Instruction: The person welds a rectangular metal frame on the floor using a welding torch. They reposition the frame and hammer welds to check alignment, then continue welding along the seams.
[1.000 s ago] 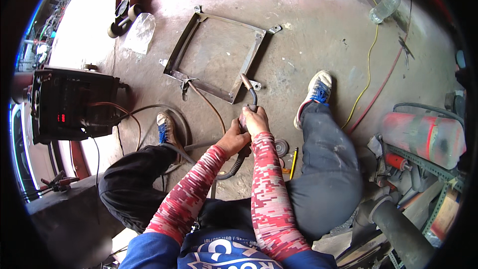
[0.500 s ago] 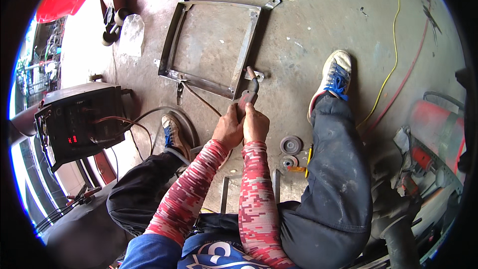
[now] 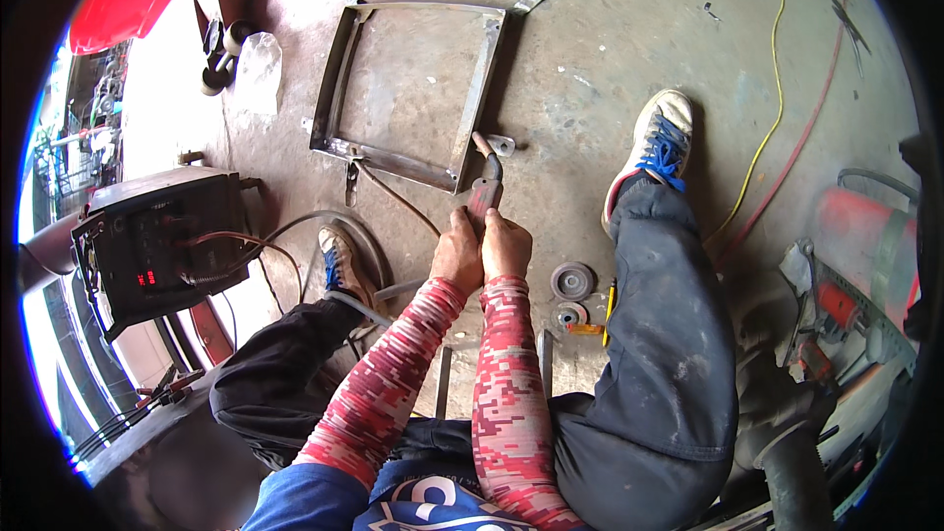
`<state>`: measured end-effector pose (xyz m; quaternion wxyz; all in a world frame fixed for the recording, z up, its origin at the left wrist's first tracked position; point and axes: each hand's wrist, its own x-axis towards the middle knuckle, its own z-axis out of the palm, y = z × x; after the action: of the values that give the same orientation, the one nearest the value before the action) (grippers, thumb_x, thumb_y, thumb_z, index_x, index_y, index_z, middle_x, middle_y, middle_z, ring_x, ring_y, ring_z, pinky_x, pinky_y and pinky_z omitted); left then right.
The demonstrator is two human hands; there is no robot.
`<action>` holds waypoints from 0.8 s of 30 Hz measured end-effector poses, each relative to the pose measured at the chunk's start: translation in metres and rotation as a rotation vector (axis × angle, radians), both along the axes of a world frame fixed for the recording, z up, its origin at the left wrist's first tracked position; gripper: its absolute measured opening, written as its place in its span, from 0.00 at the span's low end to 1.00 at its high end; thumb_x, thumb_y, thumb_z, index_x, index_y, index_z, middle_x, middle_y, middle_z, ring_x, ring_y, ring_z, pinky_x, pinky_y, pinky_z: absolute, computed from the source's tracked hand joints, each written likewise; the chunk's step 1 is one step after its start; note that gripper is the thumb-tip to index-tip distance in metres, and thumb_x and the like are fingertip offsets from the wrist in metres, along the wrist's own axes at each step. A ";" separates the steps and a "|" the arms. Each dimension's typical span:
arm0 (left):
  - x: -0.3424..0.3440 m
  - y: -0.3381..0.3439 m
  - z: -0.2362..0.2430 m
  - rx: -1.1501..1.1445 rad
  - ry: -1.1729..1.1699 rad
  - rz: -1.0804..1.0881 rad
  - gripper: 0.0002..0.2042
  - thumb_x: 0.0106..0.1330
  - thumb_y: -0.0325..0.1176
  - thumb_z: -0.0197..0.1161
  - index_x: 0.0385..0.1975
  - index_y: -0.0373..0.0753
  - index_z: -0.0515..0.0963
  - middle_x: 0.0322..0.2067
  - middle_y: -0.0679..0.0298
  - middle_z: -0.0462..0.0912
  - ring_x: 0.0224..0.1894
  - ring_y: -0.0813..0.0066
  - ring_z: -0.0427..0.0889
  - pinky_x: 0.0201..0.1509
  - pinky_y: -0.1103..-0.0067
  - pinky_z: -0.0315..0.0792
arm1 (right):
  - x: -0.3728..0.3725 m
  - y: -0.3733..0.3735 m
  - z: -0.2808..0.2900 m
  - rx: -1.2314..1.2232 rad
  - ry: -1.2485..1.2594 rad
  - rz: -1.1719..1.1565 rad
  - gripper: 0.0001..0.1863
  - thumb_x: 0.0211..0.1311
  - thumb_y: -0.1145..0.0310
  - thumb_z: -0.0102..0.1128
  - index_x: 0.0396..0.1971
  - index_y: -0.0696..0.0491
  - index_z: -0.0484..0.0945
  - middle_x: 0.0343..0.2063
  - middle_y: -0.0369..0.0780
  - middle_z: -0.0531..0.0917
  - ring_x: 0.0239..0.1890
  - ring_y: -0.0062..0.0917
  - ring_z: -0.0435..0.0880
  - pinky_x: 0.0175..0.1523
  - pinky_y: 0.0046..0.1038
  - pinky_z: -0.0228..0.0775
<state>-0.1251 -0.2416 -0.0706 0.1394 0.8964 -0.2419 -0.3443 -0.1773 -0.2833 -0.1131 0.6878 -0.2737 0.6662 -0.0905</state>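
Observation:
A square metal frame (image 3: 339, 88) lies flat on the concrete floor in front of me. My left hand (image 3: 457, 251) and my right hand (image 3: 506, 244) are pressed together, both wrapped around the handle of a welding torch (image 3: 485, 187). The torch's nozzle points at the frame's near right corner, beside a small metal tab (image 3: 500, 146). Both arms wear red patterned sleeves. A hose (image 3: 324, 226) runs back from the torch between my legs.
A black welding machine (image 3: 157, 246) with a red display stands at my left. Two grinding discs (image 3: 571, 282) lie by my right knee. Yellow and red cables (image 3: 767, 138) cross the floor at right, next to a red cylinder (image 3: 870, 246) and clutter.
My hands and the torch have moved forward to the frame's near right corner, and my head has leaned closer, so the frame looks larger.

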 end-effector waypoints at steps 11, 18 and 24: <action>0.003 0.001 -0.005 0.010 0.001 -0.005 0.27 0.62 0.46 0.62 0.51 0.30 0.66 0.39 0.36 0.80 0.45 0.37 0.80 0.46 0.57 0.74 | -0.002 -0.002 -0.005 -0.018 -0.014 0.080 0.21 0.61 0.54 0.55 0.33 0.58 0.86 0.30 0.51 0.86 0.35 0.42 0.86 0.45 0.37 0.76; 0.005 -0.001 -0.003 0.015 0.004 0.001 0.26 0.62 0.46 0.63 0.51 0.31 0.67 0.39 0.35 0.80 0.45 0.37 0.80 0.46 0.57 0.74 | -0.001 -0.006 0.002 0.025 0.003 0.070 0.21 0.60 0.54 0.55 0.31 0.58 0.86 0.29 0.52 0.85 0.34 0.43 0.86 0.44 0.37 0.75; 0.006 0.001 -0.008 0.011 -0.018 -0.025 0.27 0.61 0.46 0.64 0.50 0.30 0.66 0.39 0.35 0.80 0.45 0.37 0.80 0.47 0.57 0.74 | -0.001 -0.007 0.003 0.008 0.034 0.094 0.20 0.60 0.54 0.56 0.31 0.58 0.86 0.30 0.53 0.85 0.35 0.43 0.86 0.45 0.38 0.74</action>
<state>-0.1191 -0.2403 -0.0783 0.1282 0.8971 -0.2522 -0.3394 -0.1783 -0.2905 -0.1097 0.6810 -0.3035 0.6644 -0.0508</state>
